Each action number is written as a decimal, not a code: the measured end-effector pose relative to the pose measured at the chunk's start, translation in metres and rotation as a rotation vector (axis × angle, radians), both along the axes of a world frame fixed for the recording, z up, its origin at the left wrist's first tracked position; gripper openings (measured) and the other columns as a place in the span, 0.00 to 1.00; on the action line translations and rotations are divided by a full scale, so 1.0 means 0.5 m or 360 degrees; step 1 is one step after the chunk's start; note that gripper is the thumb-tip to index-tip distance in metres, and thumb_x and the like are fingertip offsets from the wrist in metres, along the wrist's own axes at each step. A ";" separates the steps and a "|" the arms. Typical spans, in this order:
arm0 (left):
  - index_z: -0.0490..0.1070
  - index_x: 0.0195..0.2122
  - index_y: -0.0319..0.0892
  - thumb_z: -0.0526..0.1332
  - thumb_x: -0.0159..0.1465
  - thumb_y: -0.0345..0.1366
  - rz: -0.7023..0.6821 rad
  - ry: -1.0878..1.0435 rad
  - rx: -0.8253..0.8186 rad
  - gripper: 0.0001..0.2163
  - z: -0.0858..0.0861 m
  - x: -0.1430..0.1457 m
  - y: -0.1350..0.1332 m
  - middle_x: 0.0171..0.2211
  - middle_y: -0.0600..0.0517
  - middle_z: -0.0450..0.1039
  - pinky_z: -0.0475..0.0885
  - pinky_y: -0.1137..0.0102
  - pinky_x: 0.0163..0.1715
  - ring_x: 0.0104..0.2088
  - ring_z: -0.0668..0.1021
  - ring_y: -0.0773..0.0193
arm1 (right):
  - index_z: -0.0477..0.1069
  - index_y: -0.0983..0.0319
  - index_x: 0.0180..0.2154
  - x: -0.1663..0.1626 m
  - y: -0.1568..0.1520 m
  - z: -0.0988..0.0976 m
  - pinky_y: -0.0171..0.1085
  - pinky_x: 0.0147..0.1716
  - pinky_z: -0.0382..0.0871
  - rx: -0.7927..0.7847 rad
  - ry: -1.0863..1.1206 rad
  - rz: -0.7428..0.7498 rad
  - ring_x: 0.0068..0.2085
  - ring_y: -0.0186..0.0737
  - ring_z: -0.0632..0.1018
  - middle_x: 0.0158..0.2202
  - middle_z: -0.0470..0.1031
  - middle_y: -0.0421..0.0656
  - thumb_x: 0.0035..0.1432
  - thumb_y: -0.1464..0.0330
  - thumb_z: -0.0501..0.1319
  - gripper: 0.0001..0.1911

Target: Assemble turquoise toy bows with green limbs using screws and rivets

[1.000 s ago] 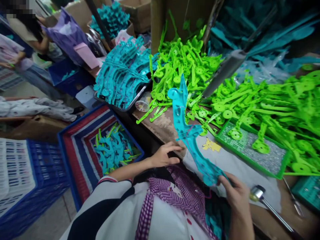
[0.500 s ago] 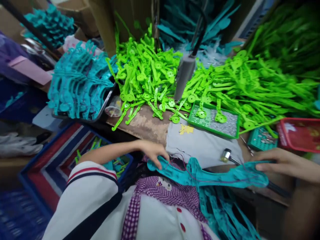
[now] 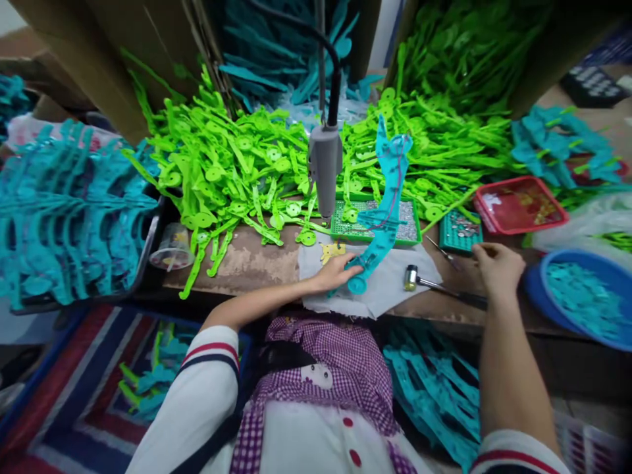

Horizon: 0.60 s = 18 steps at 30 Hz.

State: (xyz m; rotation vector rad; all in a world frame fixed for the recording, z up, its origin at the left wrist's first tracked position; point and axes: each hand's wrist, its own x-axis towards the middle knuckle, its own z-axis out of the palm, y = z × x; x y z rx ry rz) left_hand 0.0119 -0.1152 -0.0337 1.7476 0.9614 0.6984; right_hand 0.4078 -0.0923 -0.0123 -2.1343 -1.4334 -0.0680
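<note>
My left hand (image 3: pixel 338 271) grips one end of a long curved turquoise plastic part (image 3: pixel 388 217), which is held up above the grey cloth (image 3: pixel 372 296). A thin dark red wire runs along this part. Its far end rises over the green tray (image 3: pixel 378 239) of small metal pieces. My right hand (image 3: pixel 498 266) is at the near right corner of a small green basket (image 3: pixel 457 245) holding small metal bits. The fingertips are pinched together; what lies between them, if anything, is too small to see. A hammer (image 3: pixel 411 278) lies on the cloth's right side, below a thin metal tool (image 3: pixel 442 251).
A grey hanging power screwdriver (image 3: pixel 324 164) points down over the bench. Lime-green plastic parts (image 3: pixel 237 158) heap behind. Turquoise parts (image 3: pixel 74 210) fill a rack at left. A red tray (image 3: pixel 523 227) and blue bowl (image 3: pixel 543 289) of turquoise pieces stand at right.
The turquoise part has swung from lying level across my lap to slanting upright over the cloth. My right hand has let go of it and moved to the small basket. The view has turned right.
</note>
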 end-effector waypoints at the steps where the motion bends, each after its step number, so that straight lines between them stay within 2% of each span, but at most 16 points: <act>1: 0.75 0.51 0.41 0.62 0.67 0.40 0.0035 0.0007 0.0030 0.14 -0.008 0.014 0.015 0.47 0.48 0.81 0.73 0.63 0.51 0.47 0.80 0.55 | 0.79 0.67 0.32 -0.004 0.008 -0.008 0.43 0.33 0.62 -0.0040 -0.0008 -0.0032 0.27 0.42 0.71 0.26 0.76 0.52 0.60 0.63 0.62 0.13; 5: 0.75 0.53 0.40 0.61 0.67 0.40 0.0087 0.0090 0.0081 0.15 -0.027 0.029 0.041 0.47 0.47 0.81 0.74 0.64 0.49 0.46 0.81 0.55 | 0.80 0.65 0.38 -0.017 0.043 -0.014 0.42 0.37 0.58 -0.0194 -0.0027 0.0009 0.35 0.40 0.71 0.42 0.79 0.56 0.59 0.68 0.66 0.08; 10: 0.78 0.45 0.41 0.60 0.68 0.43 0.0006 0.0209 0.0137 0.12 -0.032 0.022 0.040 0.39 0.49 0.82 0.74 0.65 0.44 0.40 0.81 0.56 | 0.78 0.64 0.40 -0.014 0.046 -0.001 0.41 0.39 0.57 -0.0318 -0.0084 0.0065 0.37 0.41 0.71 0.44 0.78 0.55 0.60 0.70 0.66 0.06; 15: 0.77 0.47 0.42 0.61 0.67 0.42 0.0011 0.0158 0.0141 0.13 -0.033 0.029 0.040 0.43 0.49 0.82 0.74 0.65 0.47 0.44 0.81 0.55 | 0.74 0.70 0.53 -0.004 0.050 0.021 0.41 0.42 0.59 -0.0393 -0.0159 0.0060 0.39 0.43 0.73 0.45 0.78 0.59 0.67 0.71 0.58 0.16; 18: 0.77 0.47 0.42 0.61 0.67 0.42 0.0046 0.0165 0.0120 0.13 -0.031 0.029 0.040 0.42 0.49 0.82 0.74 0.66 0.46 0.43 0.81 0.56 | 0.78 0.67 0.49 -0.012 0.065 0.026 0.41 0.42 0.59 -0.0511 -0.0218 0.0211 0.42 0.44 0.74 0.48 0.78 0.59 0.67 0.69 0.59 0.14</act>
